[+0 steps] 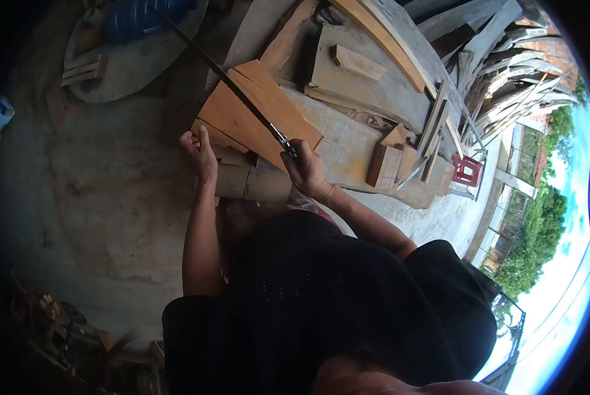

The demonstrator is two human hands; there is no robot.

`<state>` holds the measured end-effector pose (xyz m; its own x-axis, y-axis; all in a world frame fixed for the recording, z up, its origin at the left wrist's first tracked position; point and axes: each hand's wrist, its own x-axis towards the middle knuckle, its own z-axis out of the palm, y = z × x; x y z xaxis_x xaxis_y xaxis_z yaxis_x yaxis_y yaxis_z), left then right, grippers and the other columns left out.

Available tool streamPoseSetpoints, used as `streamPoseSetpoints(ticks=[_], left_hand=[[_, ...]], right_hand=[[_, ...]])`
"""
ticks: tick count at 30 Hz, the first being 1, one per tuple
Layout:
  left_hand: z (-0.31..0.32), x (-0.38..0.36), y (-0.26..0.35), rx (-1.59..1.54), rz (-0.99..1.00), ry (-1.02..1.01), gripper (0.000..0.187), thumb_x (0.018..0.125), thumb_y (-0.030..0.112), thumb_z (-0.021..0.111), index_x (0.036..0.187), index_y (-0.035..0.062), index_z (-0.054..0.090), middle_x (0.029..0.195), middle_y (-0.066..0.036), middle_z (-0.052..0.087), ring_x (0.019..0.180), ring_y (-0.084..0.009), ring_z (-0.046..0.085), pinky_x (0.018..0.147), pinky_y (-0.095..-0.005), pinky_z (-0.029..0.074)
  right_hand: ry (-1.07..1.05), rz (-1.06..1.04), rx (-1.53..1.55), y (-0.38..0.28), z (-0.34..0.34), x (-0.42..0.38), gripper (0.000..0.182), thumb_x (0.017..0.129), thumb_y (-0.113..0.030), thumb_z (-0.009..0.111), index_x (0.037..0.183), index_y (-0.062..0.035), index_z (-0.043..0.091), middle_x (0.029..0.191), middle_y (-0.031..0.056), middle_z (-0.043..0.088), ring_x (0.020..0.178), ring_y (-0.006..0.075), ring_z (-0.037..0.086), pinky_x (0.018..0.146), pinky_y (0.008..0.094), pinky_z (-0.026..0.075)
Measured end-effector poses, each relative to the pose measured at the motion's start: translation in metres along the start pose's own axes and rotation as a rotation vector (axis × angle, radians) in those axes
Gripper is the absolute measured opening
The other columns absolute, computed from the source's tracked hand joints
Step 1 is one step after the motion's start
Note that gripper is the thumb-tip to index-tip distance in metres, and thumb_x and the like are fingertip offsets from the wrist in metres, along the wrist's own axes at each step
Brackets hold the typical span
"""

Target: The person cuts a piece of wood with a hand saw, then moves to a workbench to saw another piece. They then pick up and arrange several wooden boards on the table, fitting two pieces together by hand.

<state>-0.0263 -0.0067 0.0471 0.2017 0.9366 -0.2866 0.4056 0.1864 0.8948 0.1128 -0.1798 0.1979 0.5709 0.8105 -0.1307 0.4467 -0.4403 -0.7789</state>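
Observation:
A wide, orange-brown wooden board (pixel 259 108) lies on the workbench, with a dark narrow line running along its lower left side. Across the board stretches a handsaw (pixel 224 78), its long thin blade pointing to the upper left. My right hand (pixel 308 170) is closed around the saw's handle, near the board's right corner. At the board's lower left corner, my left hand (pixel 203 157) is closed on the edge with the thumb up. Part of its grip is hidden.
Wood offcuts and a small block (pixel 357 62) lie on the bench (pixel 348 164), with stacked blocks (pixel 386 164) to the right. A red plastic stool (pixel 467 170) and a pile of slats (pixel 506 79) stand beyond. A blue plastic container (pixel 140 21) is at upper left.

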Motion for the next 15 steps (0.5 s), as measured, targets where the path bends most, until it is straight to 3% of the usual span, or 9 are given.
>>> streamPoseSetpoints(ticks=[1,3,6,8,12,15], left_hand=[[0.002,0.003,-0.003,0.007,0.033,-0.035,0.051,0.094,0.038,0.058,0.118,-0.0049,0.044,0.093,-0.010,0.057,0.085,-0.0170,0.054,0.076,-0.0300,0.044],[0.005,0.007,-0.002,-0.113,-0.090,0.028,0.058,0.091,0.041,0.062,0.122,-0.0058,0.043,0.098,-0.012,0.058,0.089,-0.0178,0.055,0.079,-0.0307,0.045],[0.004,0.017,0.004,-0.179,-0.149,-0.005,0.060,0.086,0.039,0.069,0.119,-0.0062,0.048,0.104,-0.013,0.059,0.093,-0.0198,0.057,0.083,-0.0326,0.045],[0.004,0.033,0.001,-0.255,-0.234,-0.055,0.053,0.083,0.036,0.073,0.113,-0.0040,0.054,0.108,-0.014,0.059,0.097,-0.0215,0.058,0.082,-0.0344,0.047],[-0.004,0.032,0.056,-0.106,-0.277,-0.122,0.051,0.082,0.039,0.073,0.107,-0.0017,0.055,0.108,-0.013,0.059,0.098,-0.0215,0.058,0.082,-0.0365,0.048],[-0.009,0.024,0.101,-0.206,-0.305,-0.342,0.047,0.082,0.039,0.072,0.103,0.0016,0.053,0.103,-0.010,0.059,0.094,-0.0196,0.059,0.075,-0.0351,0.049]], right_hand=[[0.046,0.013,0.008,0.006,-0.004,-0.008,0.021,0.090,-0.012,0.059,0.104,-0.0034,0.047,0.081,0.0225,0.060,0.077,0.0445,0.061,0.062,0.0479,0.047],[0.085,0.026,0.046,0.025,-0.008,-0.024,0.025,0.089,-0.012,0.062,0.107,-0.0022,0.049,0.076,0.0186,0.059,0.067,0.0378,0.060,0.060,0.0404,0.047],[0.075,0.096,0.099,0.043,-0.022,-0.047,0.021,0.090,-0.015,0.059,0.102,-0.0033,0.046,0.081,0.0216,0.059,0.080,0.0431,0.059,0.066,0.0474,0.047],[0.099,0.104,0.140,0.056,-0.033,-0.061,0.021,0.091,-0.015,0.059,0.102,-0.0033,0.046,0.081,0.0216,0.059,0.080,0.0430,0.059,0.067,0.0471,0.047],[0.172,0.076,0.161,0.077,-0.052,-0.085,0.019,0.091,-0.017,0.059,0.100,-0.0034,0.048,0.081,0.0201,0.059,0.080,0.0422,0.059,0.067,0.0460,0.048],[0.251,0.080,0.148,0.082,-0.062,-0.106,0.018,0.090,-0.017,0.060,0.100,-0.0037,0.050,0.080,0.0192,0.060,0.078,0.0414,0.060,0.066,0.0455,0.048]])
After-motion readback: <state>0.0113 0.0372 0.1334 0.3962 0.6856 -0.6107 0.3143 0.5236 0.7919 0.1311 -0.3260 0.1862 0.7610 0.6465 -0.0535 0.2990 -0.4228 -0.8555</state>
